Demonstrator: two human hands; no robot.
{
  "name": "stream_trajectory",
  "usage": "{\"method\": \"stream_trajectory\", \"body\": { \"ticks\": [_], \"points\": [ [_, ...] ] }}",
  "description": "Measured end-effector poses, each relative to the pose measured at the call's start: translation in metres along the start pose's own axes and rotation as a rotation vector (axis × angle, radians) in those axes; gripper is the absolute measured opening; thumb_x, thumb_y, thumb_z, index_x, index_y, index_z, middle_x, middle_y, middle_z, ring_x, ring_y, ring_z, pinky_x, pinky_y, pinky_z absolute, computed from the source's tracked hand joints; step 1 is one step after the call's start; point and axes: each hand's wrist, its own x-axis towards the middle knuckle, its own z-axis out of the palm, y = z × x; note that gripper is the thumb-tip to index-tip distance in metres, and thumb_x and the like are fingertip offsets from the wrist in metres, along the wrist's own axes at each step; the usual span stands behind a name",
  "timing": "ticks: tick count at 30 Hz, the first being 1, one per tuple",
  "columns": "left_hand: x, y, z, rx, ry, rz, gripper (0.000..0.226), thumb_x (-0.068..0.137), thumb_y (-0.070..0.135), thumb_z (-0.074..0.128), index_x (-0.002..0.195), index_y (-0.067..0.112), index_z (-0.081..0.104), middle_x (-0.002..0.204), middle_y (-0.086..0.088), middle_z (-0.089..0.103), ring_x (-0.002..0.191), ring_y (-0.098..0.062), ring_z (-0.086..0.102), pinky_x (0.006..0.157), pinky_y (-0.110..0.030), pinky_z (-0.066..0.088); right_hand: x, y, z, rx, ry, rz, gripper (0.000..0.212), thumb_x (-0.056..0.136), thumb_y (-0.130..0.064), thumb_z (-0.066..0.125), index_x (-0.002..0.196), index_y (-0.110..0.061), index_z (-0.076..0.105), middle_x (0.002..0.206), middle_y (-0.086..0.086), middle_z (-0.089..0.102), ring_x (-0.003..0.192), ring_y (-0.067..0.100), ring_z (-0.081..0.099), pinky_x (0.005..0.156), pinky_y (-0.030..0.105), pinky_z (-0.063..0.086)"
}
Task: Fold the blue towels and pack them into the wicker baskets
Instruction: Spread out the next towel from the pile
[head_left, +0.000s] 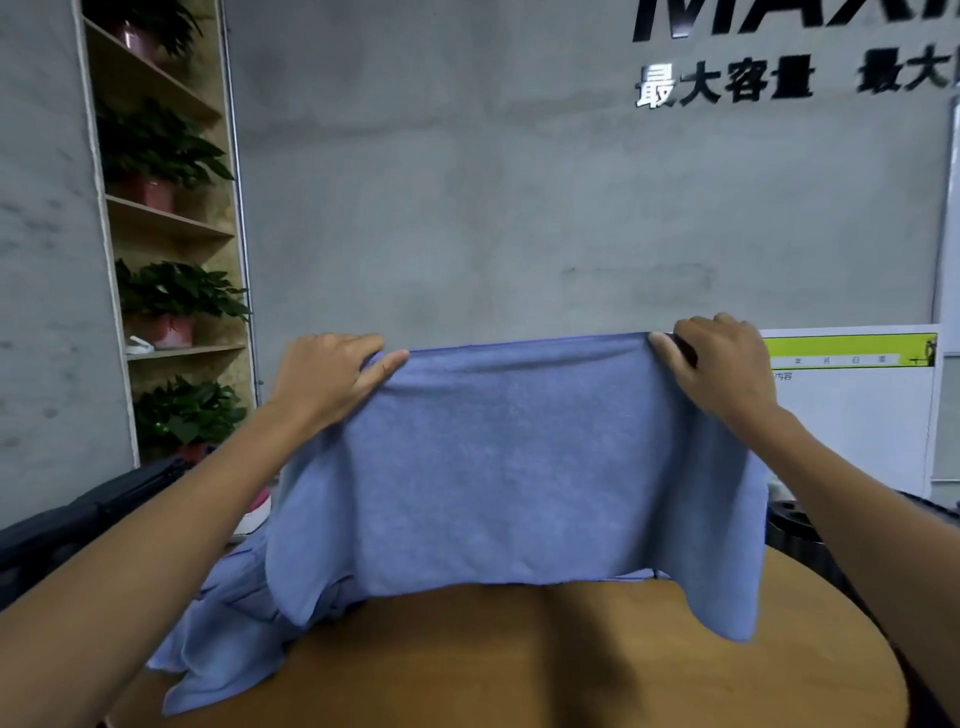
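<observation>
Blue towel (509, 467) stretched flat in the air above the round wooden table (519, 665), top edge taut between both hands, lower edge hanging just over the tabletop with the corner toward 4 o'clock drooping lowest. Left hand (327, 379) at 9 o'clock pinching the top corner between thumb and curled fingers, right hand (722, 364) at 3 o'clock pinching the opposite corner likewise. More blue towels (223, 639) heaped loosely on the table toward 8 o'clock, partly behind the held one; shelf of potted plants (171, 291) against the grey wall at 10 o'clock.
</observation>
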Motion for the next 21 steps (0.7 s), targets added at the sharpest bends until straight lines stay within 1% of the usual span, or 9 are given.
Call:
{"method": "stream_trajectory", "body": {
  "ticks": [3,5,7,9,11,13,16,18,21],
  "points": [
    [0.009,0.006,-0.012,0.005,0.027,-0.003,0.064,0.091,0.068,0.029,0.064,0.014,0.048,0.059,-0.006,0.060,0.058,-0.032,0.060,0.050,-0.031,0.032,0.001,0.007,-0.008,-0.019,-0.004,-0.004,0.046,0.097,-0.049,0.040,0.060,-0.022,0.034,0.058,0.009,0.054,0.058,0.035,0.048,0.058,0.034,0.025],
    [0.013,0.010,-0.012,0.016,0.037,-0.002,0.061,0.090,0.068,0.031,0.063,0.016,0.045,0.058,-0.007,0.060,0.057,-0.033,0.059,0.050,-0.030,0.028,-0.002,0.011,-0.008,-0.016,-0.052,0.012,0.049,0.096,-0.052,0.039,0.058,-0.020,0.036,0.057,0.008,0.055,0.059,0.035,0.049,0.059,0.035,0.027],
    [0.012,0.013,0.000,0.018,0.027,0.000,0.059,0.090,0.067,0.032,0.063,0.016,0.043,0.057,-0.008,0.059,0.057,-0.033,0.059,0.051,-0.030,0.023,-0.009,0.014,-0.004,0.016,-0.124,0.038,0.053,0.095,-0.055,0.038,0.056,-0.019,0.035,0.053,0.005,0.048,0.059,0.035,0.049,0.058,0.035,0.031],
    [0.004,0.015,0.027,-0.006,-0.020,0.007,0.058,0.090,0.066,0.031,0.064,0.016,0.044,0.059,-0.010,0.060,0.058,-0.034,0.060,0.052,-0.030,0.026,-0.022,0.018,0.008,0.055,-0.227,0.067,0.058,0.094,-0.059,0.036,0.054,-0.016,0.034,0.050,0.001,0.038,0.058,0.035,0.049,0.056,0.035,0.028],
    [-0.015,0.017,0.068,-0.028,-0.112,0.003,0.059,0.091,0.066,0.029,0.066,0.016,0.048,0.064,-0.011,0.063,0.063,-0.035,0.063,0.053,-0.032,0.031,-0.045,0.025,0.031,0.080,-0.357,0.088,0.061,0.092,-0.064,0.033,0.053,-0.017,0.033,0.051,0.006,0.045,0.060,0.036,0.054,0.054,0.034,0.027],
    [-0.045,0.025,0.118,-0.041,-0.237,-0.019,0.061,0.091,0.068,0.025,0.071,0.016,0.051,0.070,-0.010,0.066,0.071,-0.035,0.067,0.056,-0.034,0.040,-0.079,0.030,0.064,0.083,-0.506,0.102,0.065,0.090,-0.070,0.026,0.053,-0.018,0.036,0.059,0.010,0.058,0.067,0.036,0.059,0.056,0.036,0.032],
    [-0.110,0.044,0.200,-0.105,-0.400,-0.043,0.057,0.091,0.066,0.027,0.077,0.020,0.057,0.075,-0.009,0.069,0.074,-0.034,0.069,0.060,-0.036,0.047,-0.151,0.035,0.121,0.102,-0.730,0.143,0.067,0.084,-0.077,0.018,0.056,-0.021,0.041,0.069,0.010,0.065,0.076,0.035,0.063,0.062,0.037,0.041],
    [-0.166,0.063,0.252,-0.195,-0.507,-0.051,0.058,0.093,0.070,0.026,0.081,0.023,0.058,0.077,-0.007,0.068,0.075,-0.032,0.068,0.062,-0.037,0.049,-0.209,0.037,0.159,0.163,-0.826,0.190,0.065,0.082,-0.079,0.018,0.058,-0.025,0.045,0.076,0.010,0.067,0.081,0.034,0.063,0.067,0.038,0.044],
    [-0.242,0.085,0.312,-0.362,-0.662,-0.119,0.055,0.092,0.073,0.025,0.083,0.027,0.053,0.078,0.004,0.062,0.078,-0.029,0.063,0.065,-0.037,0.043,-0.300,0.036,0.201,0.214,-0.956,0.161,0.072,0.085,-0.084,0.013,0.076,-0.029,0.058,0.084,0.004,0.067,0.083,0.029,0.061,0.067,0.037,0.040]
  ]
}}
